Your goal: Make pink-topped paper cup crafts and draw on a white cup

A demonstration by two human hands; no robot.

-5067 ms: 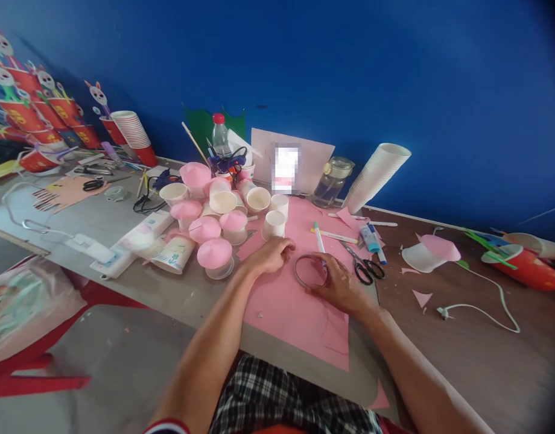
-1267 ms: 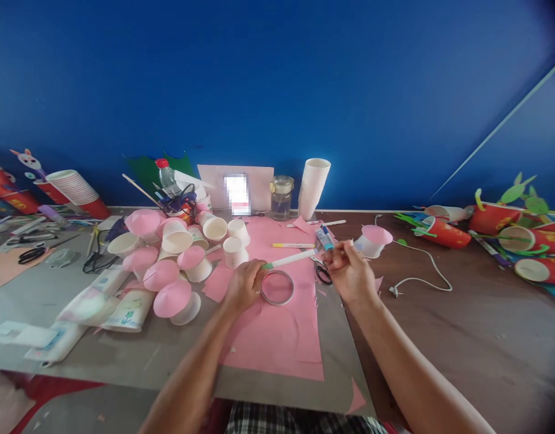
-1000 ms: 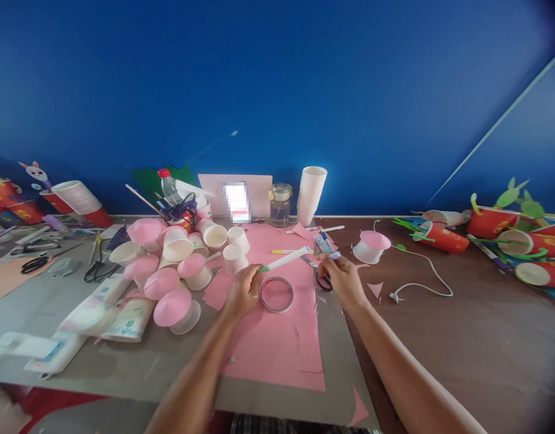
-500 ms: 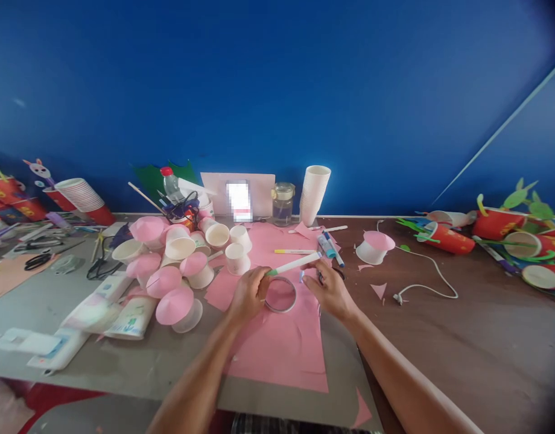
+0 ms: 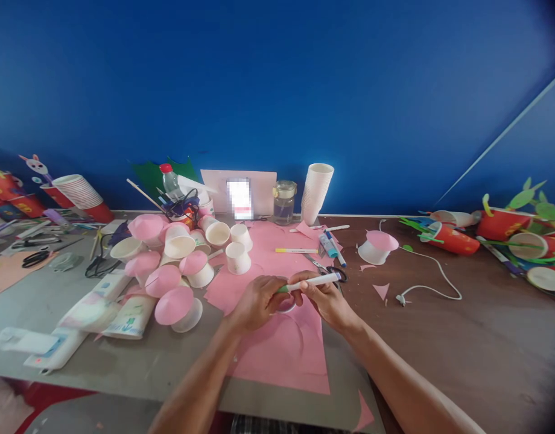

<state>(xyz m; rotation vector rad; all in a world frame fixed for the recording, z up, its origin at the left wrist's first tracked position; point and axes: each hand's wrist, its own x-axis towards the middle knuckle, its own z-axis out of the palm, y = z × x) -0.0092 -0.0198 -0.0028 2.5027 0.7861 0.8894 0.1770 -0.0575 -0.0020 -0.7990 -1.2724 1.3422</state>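
two hands now meet at frame centre: left hand (image 5: 258, 299) and right hand (image 5: 323, 296) both grasping marker (image 5: 314, 281), ring newly hidden; no legible writing.

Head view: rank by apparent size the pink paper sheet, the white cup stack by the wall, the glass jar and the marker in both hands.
1. pink paper sheet
2. white cup stack
3. marker and glass jar: look alike, and the marker is nearer, so unranked.
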